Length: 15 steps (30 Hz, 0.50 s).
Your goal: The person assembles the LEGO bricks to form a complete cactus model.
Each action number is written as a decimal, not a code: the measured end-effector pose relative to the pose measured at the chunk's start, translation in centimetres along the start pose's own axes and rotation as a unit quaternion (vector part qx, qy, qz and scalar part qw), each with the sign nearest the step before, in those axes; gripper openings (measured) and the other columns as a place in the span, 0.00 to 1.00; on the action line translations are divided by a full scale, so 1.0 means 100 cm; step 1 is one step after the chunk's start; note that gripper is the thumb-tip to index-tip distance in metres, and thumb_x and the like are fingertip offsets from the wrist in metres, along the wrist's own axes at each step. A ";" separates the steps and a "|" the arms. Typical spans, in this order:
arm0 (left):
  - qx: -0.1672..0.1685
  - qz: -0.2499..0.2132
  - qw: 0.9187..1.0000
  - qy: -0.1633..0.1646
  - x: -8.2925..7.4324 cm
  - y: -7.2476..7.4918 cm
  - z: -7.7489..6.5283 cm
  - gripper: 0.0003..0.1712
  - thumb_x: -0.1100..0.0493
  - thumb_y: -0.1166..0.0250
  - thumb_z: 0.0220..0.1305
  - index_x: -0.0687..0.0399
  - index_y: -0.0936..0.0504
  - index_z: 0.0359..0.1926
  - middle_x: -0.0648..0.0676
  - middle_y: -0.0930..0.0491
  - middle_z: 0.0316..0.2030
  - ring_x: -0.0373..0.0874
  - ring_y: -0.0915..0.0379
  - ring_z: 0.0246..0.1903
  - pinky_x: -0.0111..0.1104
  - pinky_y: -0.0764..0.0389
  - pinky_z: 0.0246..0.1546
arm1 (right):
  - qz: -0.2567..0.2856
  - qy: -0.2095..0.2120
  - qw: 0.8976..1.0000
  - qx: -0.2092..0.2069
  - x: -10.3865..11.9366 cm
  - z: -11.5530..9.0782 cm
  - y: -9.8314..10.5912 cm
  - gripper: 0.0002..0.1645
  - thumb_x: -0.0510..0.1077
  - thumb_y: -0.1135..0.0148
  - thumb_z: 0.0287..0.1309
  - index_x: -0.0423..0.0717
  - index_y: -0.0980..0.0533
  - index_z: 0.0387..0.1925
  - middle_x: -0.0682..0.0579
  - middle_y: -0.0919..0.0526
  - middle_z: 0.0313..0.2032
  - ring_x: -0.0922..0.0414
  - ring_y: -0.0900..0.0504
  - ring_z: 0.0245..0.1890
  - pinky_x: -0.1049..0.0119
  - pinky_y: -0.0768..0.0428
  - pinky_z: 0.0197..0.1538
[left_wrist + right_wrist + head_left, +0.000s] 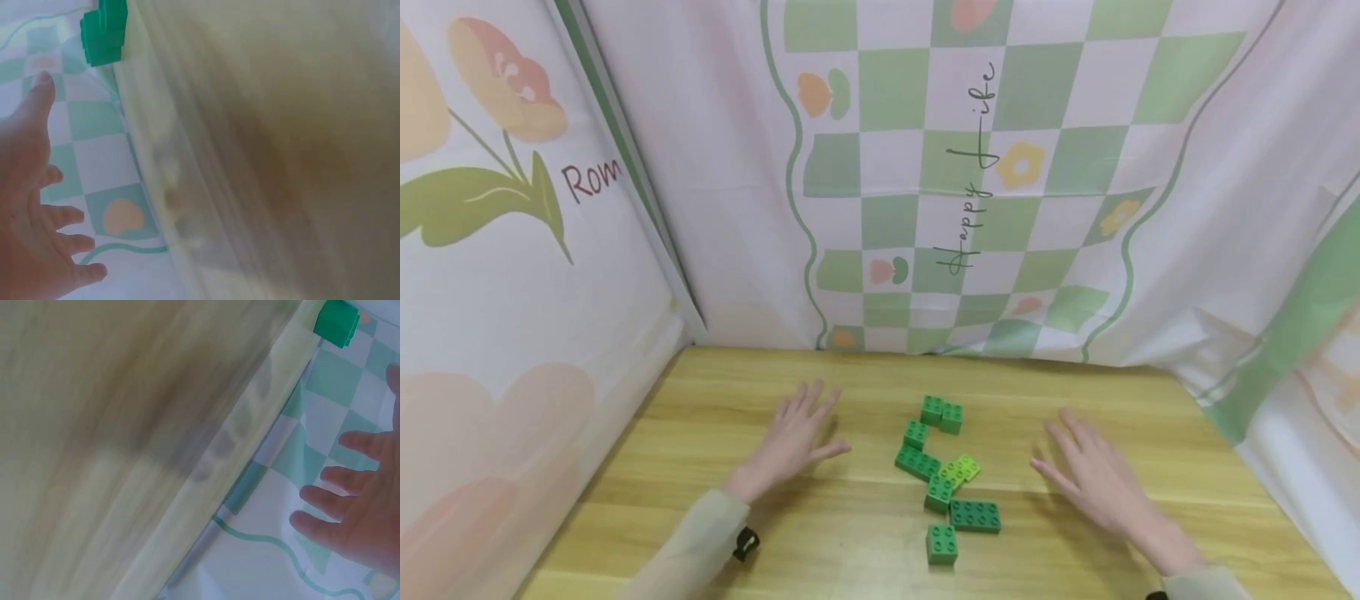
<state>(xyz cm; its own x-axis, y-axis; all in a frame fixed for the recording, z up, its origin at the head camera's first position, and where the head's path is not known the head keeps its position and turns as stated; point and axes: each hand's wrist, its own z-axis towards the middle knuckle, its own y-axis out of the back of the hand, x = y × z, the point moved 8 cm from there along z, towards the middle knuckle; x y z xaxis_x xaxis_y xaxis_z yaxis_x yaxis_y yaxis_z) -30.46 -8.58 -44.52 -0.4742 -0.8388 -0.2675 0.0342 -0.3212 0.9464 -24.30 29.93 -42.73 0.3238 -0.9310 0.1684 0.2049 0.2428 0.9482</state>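
Several green toy building bricks lie in a loose, winding line on the wooden table. A dark green long brick point(975, 516) and a square green brick point(942, 544) are nearest the front. Behind them sit another square brick point(938, 493), a lime green brick point(960, 472), a second long brick point(917, 462) and a small brick point(915, 434). Two bricks point(942, 414) stand side by side at the back. My left hand point(792, 440), fingers spread, is left of the bricks and holds nothing. On the right, my right hand point(1093, 475) is likewise spread and bare, apart from the bricks.
The wooden table point(842, 533) ends at the back against a hanging cloth point(887, 167) with green and white checks. More printed cloth point(512, 317) walls the left side, and a curtain point(1285, 358) hangs at the right. A black band point(747, 543) is at the left sleeve.
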 end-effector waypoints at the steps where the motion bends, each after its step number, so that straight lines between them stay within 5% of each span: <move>1: -0.002 0.000 1.000 -0.006 -0.001 -0.001 -0.002 0.53 0.31 0.39 0.61 0.53 0.47 0.77 0.67 0.54 0.76 0.69 0.57 0.75 0.65 0.49 0.73 | 0.004 0.002 1.000 -0.001 0.002 0.000 0.000 0.43 0.62 0.42 0.66 0.34 0.37 0.68 0.27 0.40 0.69 0.28 0.36 0.65 0.28 0.37 0.65; 15: -0.068 -0.022 0.991 -0.117 -0.034 -0.003 -0.021 0.51 0.38 0.32 0.57 0.66 0.37 0.70 0.72 0.34 0.68 0.67 0.35 0.67 0.58 0.32 0.68 | 0.062 0.025 0.998 -0.019 0.028 -0.011 -0.006 0.36 0.56 0.35 0.62 0.34 0.29 0.61 0.30 0.27 0.62 0.31 0.26 0.59 0.31 0.27 0.60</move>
<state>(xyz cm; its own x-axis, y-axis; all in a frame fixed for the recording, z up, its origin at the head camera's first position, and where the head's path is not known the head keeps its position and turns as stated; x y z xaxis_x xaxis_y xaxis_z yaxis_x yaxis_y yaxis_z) -27.00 -6.59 -44.34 -0.6685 -0.7025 -0.2442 0.1194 -0.4254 0.8971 -22.45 27.47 -43.14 0.3943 -0.8785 0.2698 0.1946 0.3667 0.9098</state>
